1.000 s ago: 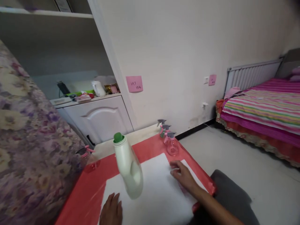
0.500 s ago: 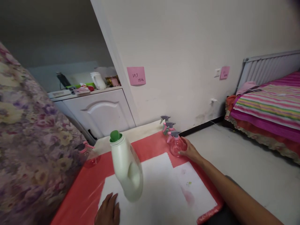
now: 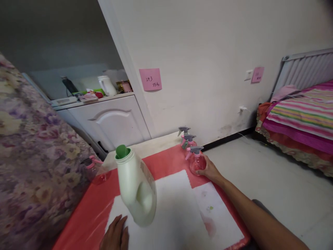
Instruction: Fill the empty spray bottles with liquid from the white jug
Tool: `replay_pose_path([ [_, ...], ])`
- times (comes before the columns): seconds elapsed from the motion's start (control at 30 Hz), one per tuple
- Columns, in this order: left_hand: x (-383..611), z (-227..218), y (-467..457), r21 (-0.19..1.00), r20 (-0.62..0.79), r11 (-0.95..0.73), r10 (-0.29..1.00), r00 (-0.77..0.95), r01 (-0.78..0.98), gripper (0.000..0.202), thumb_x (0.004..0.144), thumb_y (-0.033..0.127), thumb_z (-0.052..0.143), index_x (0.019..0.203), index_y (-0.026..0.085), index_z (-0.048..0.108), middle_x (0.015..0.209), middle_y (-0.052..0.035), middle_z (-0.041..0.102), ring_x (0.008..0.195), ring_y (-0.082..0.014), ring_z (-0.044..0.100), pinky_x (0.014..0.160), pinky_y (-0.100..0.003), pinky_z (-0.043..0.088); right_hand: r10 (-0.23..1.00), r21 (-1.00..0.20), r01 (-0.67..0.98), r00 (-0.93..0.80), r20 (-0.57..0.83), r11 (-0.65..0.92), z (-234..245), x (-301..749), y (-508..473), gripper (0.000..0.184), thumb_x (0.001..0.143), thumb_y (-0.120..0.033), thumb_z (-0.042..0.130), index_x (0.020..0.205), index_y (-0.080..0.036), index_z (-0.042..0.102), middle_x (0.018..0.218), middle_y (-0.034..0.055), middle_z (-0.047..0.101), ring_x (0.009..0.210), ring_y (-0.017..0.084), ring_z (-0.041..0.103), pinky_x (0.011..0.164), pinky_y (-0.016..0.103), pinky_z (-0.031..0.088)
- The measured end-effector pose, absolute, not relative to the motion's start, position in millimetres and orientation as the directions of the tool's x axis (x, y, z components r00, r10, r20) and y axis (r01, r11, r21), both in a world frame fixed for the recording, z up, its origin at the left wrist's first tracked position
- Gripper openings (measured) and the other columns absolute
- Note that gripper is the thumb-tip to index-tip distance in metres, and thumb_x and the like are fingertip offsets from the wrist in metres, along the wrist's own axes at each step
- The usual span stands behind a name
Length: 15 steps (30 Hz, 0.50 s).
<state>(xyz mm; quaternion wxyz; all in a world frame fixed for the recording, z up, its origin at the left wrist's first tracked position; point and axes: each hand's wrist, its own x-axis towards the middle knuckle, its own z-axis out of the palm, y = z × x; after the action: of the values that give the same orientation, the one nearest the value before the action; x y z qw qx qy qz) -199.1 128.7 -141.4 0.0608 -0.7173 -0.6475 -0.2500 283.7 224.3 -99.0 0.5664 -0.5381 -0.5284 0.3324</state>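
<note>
My right hand (image 3: 210,171) is wrapped round the body of a clear pink spray bottle (image 3: 194,164) with a grey trigger head, at the table's far right edge. Behind that bottle stand two more spray bottles, one with a pink and grey head (image 3: 189,139) and one with a grey head (image 3: 184,130). My left hand (image 3: 114,234) rests at the near edge on the white paper, fingers stretched out. A large pale green jug (image 3: 136,191) with a green insert in its mouth stands upright just beyond it; they look apart.
Red cloth (image 3: 162,158) and white sheets (image 3: 177,205) cover the table. Another pink spray bottle (image 3: 97,172) stands at the left beside a floral curtain (image 3: 39,156). A white cabinet (image 3: 114,119) and the wall lie behind, and a bed (image 3: 301,111) is at the right.
The view has shifted slightly, and the jug and my left hand appear a little further left. My right hand stays on the same spray bottle.
</note>
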Motion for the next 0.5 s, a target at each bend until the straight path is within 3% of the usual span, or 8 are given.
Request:
replay_pose_path([
  [0.27, -184, -130, 121, 0.186, 0.455, -0.146, 0.889, 0.046, 0.972, 0.038, 0.089, 0.036, 0.04, 0.114, 0.022, 0.064, 0.125, -0.0124, 0.065, 0.118, -0.0279, 0.06, 0.102, -0.047, 0.047, 0.95, -0.961, 0.152, 0.179, 0.255, 0.23, -73, 270, 184, 0.08, 0.055, -0.027, 0.084, 0.127, -0.022, 0.051, 0.124, 0.0096, 0.065, 0.115, 0.032, 0.06, 0.1, 0.05, 0.045],
  [0.5, -167, -117, 111, 0.245, 0.433, -0.129, 0.901, 0.011, 0.961, 0.036, 0.088, 0.029, 0.042, 0.114, 0.018, 0.065, 0.125, -0.0144, 0.064, 0.12, -0.0298, 0.058, 0.102, -0.049, 0.046, 0.973, -0.957, 0.177, -0.001, 0.232, 0.228, -41, 206, 95, 0.071, 0.062, -0.029, 0.078, 0.127, -0.024, 0.049, 0.119, 0.0061, 0.065, 0.11, 0.029, 0.062, 0.095, 0.044, 0.049],
])
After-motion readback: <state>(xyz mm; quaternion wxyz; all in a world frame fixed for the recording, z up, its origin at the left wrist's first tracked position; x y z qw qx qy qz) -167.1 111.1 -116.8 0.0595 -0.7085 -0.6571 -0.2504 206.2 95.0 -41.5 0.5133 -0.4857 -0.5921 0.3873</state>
